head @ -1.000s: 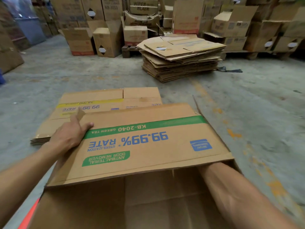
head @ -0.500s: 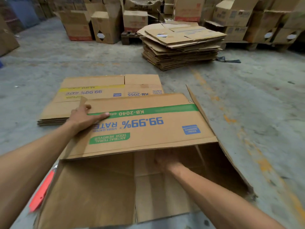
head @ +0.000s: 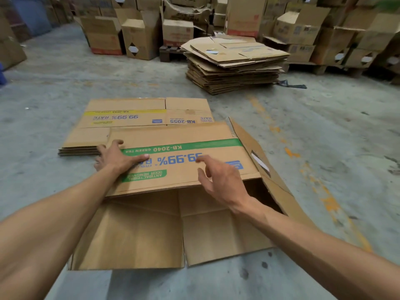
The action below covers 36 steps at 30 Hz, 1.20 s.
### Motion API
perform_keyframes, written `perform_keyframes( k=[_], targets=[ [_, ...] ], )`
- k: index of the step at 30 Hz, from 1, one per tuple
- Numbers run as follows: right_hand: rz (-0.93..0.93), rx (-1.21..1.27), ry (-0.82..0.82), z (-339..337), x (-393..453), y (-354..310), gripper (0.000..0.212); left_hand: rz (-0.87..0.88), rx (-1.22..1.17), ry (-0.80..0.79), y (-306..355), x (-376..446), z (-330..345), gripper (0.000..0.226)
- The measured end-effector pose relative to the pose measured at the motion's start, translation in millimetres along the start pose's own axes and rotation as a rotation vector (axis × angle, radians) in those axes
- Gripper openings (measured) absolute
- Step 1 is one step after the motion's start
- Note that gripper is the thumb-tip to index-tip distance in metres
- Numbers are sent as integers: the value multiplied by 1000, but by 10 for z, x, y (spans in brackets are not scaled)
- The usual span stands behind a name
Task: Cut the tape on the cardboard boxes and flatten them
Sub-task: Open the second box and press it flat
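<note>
Cardboard box (head: 186, 167), printed with a green band and blue lettering, is lying on its side on the concrete floor (head: 324, 131), its open end facing the camera and its bottom flaps (head: 134, 234) spreading flat toward the viewer. The left hand (head: 116, 158) is resting on the upper panel's left edge — thumb lying flat along the green band, fingers wrapping over the panel's far-left edge, so the hand is grasping that edge. The right hand (head: 218, 180) is hovering just above the same panel near its front edge, fingers spread and loosely bent, holding nothing; whether the fingertips are touching the cardboard cannot be told. The box's right side flap (head: 262, 161), bearing a white label, is leaning outward. Just behind the box, a low pile of flattened boxes (head: 138, 118) with a yellow band is lying on the floor. Farther back — well apart — a taller stack of flattened cardboard (head: 236, 68) is sitting in front of stacked cartons (head: 298, 27).
</note>
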State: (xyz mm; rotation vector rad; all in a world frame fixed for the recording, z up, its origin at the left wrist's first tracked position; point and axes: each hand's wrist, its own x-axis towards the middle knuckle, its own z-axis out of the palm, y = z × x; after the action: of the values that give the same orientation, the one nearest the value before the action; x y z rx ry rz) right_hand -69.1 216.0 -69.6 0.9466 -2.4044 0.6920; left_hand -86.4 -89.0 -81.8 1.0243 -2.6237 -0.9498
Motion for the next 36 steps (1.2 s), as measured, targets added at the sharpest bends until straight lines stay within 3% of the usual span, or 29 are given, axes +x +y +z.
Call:
perform_keyframes(
  k=[2,5,8,11,14,16,19,22,26,28,30,32,36],
  targets=[
    [61,-173,-179,11,77,61,40,4,24,-1,-157,22,35,102],
    [293,-364,-478,103,46,281,55,40,47,-5,-380,53,107,92],
    [466,-195,-716,304,-105,432,67,63,71,-44,-617,87,191,89],
    [466,-78,-848,504,-261,502,75,123,-18,-307,-791,-7,307,111],
    [454,-136,-821,619,-377,618,70,191,127,-615,-835,-219,569,133],
    [458,-226,-762,670,-458,752,70,147,391,-674,-848,-366,806,129],
    [619,-135,-897,728,-682,1020,76,108,489,-580,-942,-506,1071,96],
    [560,-222,-1033,781,-962,1154,78,166,508,-546,-1070,-555,1153,80],
    [556,-211,-812,798,-800,1127,79,296,542,-500,-1078,-550,1190,68],
    [580,-197,-776,821,-791,1207,79,327,544,-466,-1057,-640,1271,76],
    [582,-215,-915,857,-888,1310,87,326,591,-469,-1069,-718,1341,94],
    [560,-257,-978,895,-1009,1338,89,343,611,-469,-1101,-706,1353,98],
    [549,-248,-860,1000,-1181,1240,85,338,580,-403,-1095,-697,1370,98]
  ],
)
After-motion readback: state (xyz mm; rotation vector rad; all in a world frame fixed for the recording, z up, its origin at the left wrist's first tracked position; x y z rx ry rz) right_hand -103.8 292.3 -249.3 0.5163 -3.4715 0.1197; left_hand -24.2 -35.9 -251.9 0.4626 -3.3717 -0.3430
